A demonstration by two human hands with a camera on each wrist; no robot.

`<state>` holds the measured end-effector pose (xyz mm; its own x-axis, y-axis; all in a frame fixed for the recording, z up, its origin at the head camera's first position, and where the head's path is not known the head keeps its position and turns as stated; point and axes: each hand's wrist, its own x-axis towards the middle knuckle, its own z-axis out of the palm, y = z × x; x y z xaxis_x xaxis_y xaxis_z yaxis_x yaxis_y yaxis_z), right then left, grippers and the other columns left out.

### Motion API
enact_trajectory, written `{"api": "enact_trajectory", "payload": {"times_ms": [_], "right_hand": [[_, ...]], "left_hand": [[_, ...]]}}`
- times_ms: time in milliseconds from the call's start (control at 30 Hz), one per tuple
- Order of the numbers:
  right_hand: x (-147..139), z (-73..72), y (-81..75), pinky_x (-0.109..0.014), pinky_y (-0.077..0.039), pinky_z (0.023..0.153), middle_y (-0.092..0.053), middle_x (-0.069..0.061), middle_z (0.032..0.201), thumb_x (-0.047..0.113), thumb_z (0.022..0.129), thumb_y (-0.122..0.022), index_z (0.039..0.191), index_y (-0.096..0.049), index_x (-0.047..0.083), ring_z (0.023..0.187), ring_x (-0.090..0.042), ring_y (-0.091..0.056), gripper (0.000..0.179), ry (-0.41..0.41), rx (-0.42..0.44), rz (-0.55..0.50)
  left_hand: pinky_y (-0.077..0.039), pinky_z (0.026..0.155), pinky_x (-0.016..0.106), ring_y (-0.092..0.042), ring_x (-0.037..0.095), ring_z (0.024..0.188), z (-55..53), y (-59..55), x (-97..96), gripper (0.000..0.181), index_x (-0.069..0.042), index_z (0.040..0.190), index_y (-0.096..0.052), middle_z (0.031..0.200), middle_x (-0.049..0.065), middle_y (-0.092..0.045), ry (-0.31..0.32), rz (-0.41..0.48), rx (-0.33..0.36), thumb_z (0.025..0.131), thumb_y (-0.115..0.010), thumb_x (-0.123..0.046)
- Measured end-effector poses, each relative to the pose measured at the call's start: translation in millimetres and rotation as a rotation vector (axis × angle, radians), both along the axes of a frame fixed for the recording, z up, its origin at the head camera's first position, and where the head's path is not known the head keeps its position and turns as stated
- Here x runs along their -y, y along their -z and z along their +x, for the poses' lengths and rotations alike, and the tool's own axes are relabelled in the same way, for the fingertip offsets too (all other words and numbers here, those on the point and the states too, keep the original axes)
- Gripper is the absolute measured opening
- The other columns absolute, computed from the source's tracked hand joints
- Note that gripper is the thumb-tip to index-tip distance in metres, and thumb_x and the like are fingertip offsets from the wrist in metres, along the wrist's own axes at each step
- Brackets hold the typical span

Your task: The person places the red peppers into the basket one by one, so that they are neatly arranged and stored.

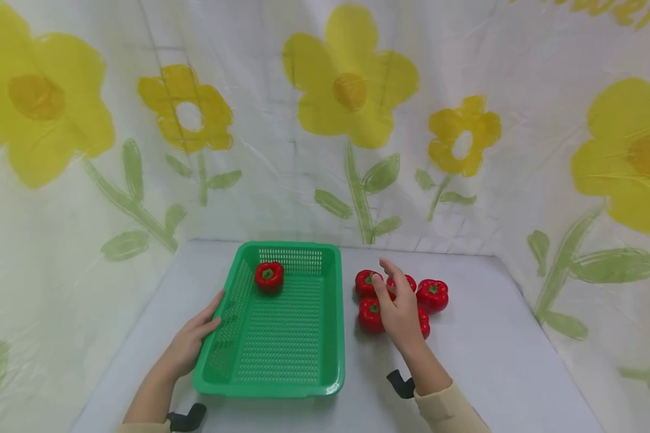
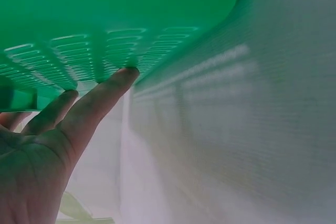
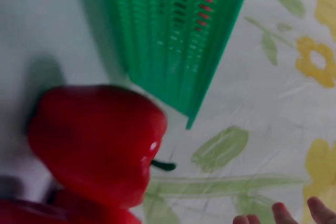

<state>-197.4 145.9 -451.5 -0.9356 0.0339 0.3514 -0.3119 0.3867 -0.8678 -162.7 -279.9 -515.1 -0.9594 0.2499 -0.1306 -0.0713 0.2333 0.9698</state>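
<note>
A green plastic basket [image 1: 281,337] with slotted walls stands left of the middle of the table. My left hand [image 1: 186,346] holds its left side, thumb over the rim; in the left wrist view, fingers [image 2: 92,103] of this hand lie against the slotted outer wall [image 2: 126,35]. One red bell pepper [image 1: 269,276] sits inside at the far left corner. To the basket's right, my right hand [image 1: 401,313] hovers over several red bell peppers [image 1: 433,295], fingers spread and holding nothing. A pepper [image 3: 100,140] with a dark green stem shows large in the right wrist view, apart from the fingertips.
The pale table [image 1: 498,361] reaches back to a white curtain [image 1: 260,180] printed with yellow flowers, which also hangs at both sides. A dark strap piece [image 1: 402,385] shows at the right wrist, another [image 1: 186,418] at the left.
</note>
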Motion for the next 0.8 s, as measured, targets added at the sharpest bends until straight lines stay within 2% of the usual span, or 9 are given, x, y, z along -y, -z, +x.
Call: {"api": "enact_trajectory", "payload": {"times_ms": [167,267,333,467,667,800], "right_hand": [[-23,1.1,8.4,-0.059,-0.049,0.106,-0.054,-0.006,0.147,0.033,0.1,-0.064,0.145,-0.052,0.016,0.138,-0.028,-0.049,0.05,0.136,-0.076,0.127],[-39,2.1,14.0,-0.06,-0.051,0.102,-0.056,-0.011,0.144,0.03,0.098,-0.066,0.142,-0.054,0.012,0.135,-0.033,-0.051,0.049,0.233,-0.072,0.191],[-48,3.4,18.0,-0.062,-0.053,0.098,-0.056,-0.013,0.144,0.029,0.096,-0.069,0.142,-0.054,0.01,0.134,-0.035,-0.051,0.052,0.262,-0.039,0.21],[-58,6.2,26.7,-0.064,-0.053,0.095,-0.053,-0.016,0.145,0.03,0.094,-0.073,0.145,-0.05,0.009,0.136,-0.038,-0.048,0.06,0.238,0.048,0.222],[-66,14.1,37.4,-0.063,-0.054,0.094,-0.049,-0.015,0.149,0.026,0.091,-0.077,0.148,-0.047,0.011,0.138,-0.038,-0.045,0.067,0.217,0.133,0.24],[-75,19.5,43.4,-0.063,-0.052,0.097,-0.047,-0.016,0.149,0.024,0.09,-0.078,0.148,-0.045,0.013,0.138,-0.038,-0.043,0.068,0.188,0.19,0.243]], "left_hand": [[-0.024,0.115,0.033,0.002,0.038,0.156,-2.3,-0.9,-0.8,0.057,-0.03,0.164,-0.007,0.171,0.003,0.002,0.012,0.001,0.0,0.111,-0.03,-0.034],[-0.027,0.112,0.024,0.003,0.038,0.156,-1.9,-0.7,-1.1,0.058,-0.03,0.164,-0.007,0.171,0.003,0.002,0.016,0.018,0.013,0.111,-0.031,-0.034],[-0.028,0.108,0.019,0.003,0.038,0.155,-1.4,-0.9,-1.1,0.058,-0.03,0.164,-0.008,0.171,0.003,0.002,0.01,0.02,0.015,0.111,-0.032,-0.034],[-0.032,0.105,0.016,0.002,0.04,0.155,0.4,-2.7,0.2,0.059,-0.03,0.164,-0.009,0.171,0.005,0.002,0.005,0.032,0.016,0.111,-0.034,-0.034],[-0.028,0.101,0.007,0.004,0.038,0.156,0.9,-3.8,0.5,0.058,-0.029,0.163,-0.011,0.171,0.003,0.001,-0.001,0.032,0.007,0.111,-0.034,-0.032],[-0.027,0.107,0.013,0.003,0.036,0.156,0.8,-3.0,-1.4,0.058,-0.029,0.164,-0.01,0.171,0.002,0.001,-0.002,0.041,0.013,0.111,-0.033,-0.031]]}}
